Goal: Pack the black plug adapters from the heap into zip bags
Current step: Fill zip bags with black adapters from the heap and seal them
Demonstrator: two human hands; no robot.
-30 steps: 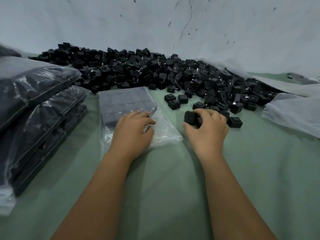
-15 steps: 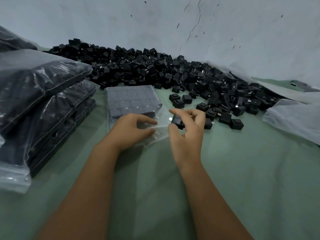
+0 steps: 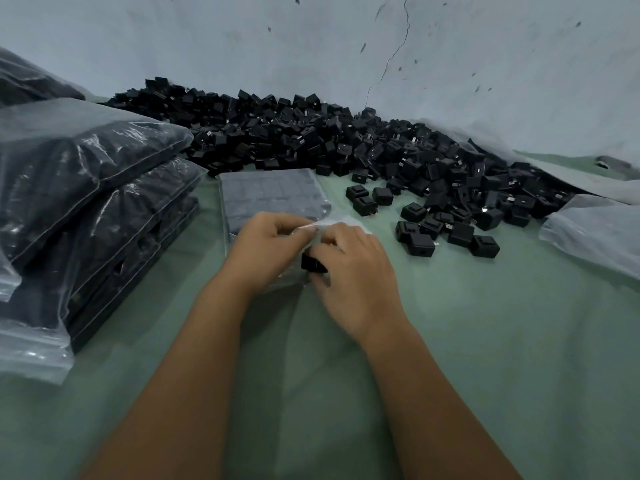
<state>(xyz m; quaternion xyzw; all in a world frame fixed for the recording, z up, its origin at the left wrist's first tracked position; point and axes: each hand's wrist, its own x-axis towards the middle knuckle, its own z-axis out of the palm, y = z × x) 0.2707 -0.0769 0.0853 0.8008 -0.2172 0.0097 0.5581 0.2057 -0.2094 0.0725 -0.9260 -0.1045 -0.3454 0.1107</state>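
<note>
A big heap of black plug adapters point(image 3: 311, 140) lies along the wall, with loose ones point(image 3: 420, 244) spilling toward me on the right. A clear zip bag point(image 3: 270, 194), partly filled with rows of adapters, lies flat in front of me. My left hand point(image 3: 263, 252) pinches the upper lip of the bag's mouth and lifts it. My right hand point(image 3: 353, 271) grips a black plug adapter point(image 3: 311, 263) right at that mouth, just beside my left hand.
Several filled zip bags point(image 3: 86, 188) are stacked at the left. Loose clear plastic bags point(image 3: 595, 233) lie at the right edge. The green cloth surface point(image 3: 502, 341) extends toward me. A cracked pale wall point(image 3: 381, 57) stands behind the heap.
My right hand took an adapter from the loose ones on the right and carried it left to the bag's mouth. My left hand went from lying on the bag to pinching its lip.
</note>
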